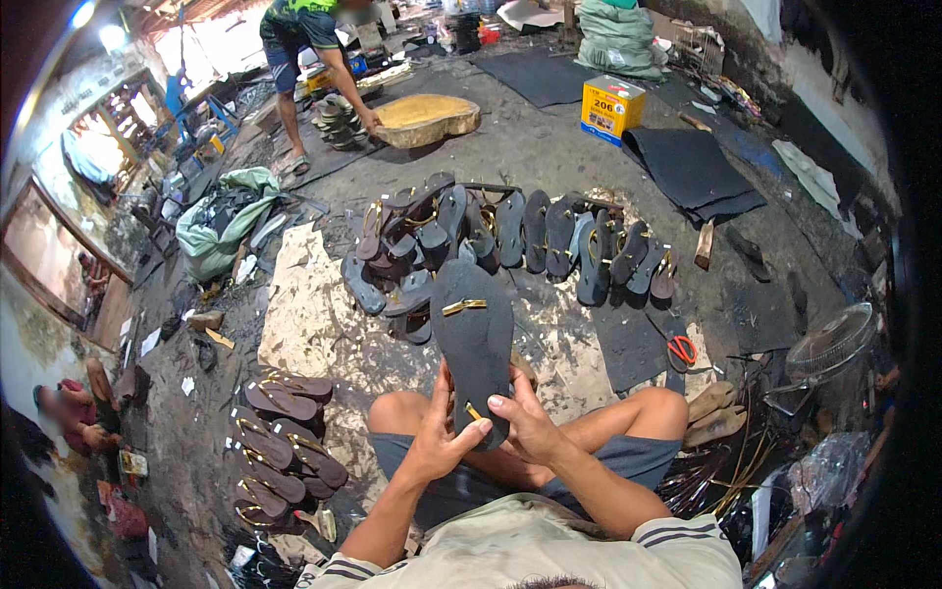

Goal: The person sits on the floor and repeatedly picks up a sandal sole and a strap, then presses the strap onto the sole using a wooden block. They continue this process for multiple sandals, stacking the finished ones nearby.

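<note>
A dark flip-flop sole [473,334] is held upright in front of me, its flat face toward me. A gold strap end lies across it near the top, and another gold piece [475,411] shows near the bottom. My left hand [442,429] grips the lower left edge, with its thumb by the lower gold piece. On the opposite edge my right hand [530,420] holds the same sole, its thumb pressed on the face. Most fingers are hidden behind it. Beyond it, several dark sandals [535,228] stand and lie in a curved row.
More sandals with gold straps [270,447] are heaped at my left. Red-handled pliers or scissors [681,350] and a fan [834,341] are at right. A yellow box [610,110] and black sheets [692,172] lie farther off. A person bends over a wooden block [424,120].
</note>
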`<state>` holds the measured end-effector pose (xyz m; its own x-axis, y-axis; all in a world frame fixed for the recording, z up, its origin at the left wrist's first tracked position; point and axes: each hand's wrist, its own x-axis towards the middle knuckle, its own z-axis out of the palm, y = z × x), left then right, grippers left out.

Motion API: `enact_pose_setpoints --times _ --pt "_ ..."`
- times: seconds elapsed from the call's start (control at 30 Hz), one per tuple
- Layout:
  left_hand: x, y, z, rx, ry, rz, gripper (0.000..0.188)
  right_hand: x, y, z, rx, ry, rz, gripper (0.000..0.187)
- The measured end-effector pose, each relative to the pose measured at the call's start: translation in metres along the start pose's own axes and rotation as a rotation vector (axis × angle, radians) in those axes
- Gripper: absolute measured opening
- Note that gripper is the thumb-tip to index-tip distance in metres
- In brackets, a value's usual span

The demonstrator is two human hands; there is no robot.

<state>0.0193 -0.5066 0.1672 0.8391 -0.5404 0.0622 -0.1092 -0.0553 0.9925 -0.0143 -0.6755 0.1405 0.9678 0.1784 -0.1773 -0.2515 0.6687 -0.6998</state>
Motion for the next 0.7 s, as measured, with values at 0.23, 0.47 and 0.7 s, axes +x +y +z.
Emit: enact_pose_setpoints --times 0.23,0.47,0.7 --pt "-0.005 -0.022 -0.014 -0.59 0.336 0.209 0.106 -0.001 0.004 0.016 -1.016 0.147 -0.566 0.079" --pt "0.006 -0.033 -0.056 -0.708 0.766 0.029 0.076 0.024 0.003 0.038 -0.759 -0.083 -0.172 0.062" --pt "-0.194 -0.13 -0.341 0.153 1.626 0.005 0.056 0.072 -0.006 -0.092 -1.213 0.257 -0.165 0.068"
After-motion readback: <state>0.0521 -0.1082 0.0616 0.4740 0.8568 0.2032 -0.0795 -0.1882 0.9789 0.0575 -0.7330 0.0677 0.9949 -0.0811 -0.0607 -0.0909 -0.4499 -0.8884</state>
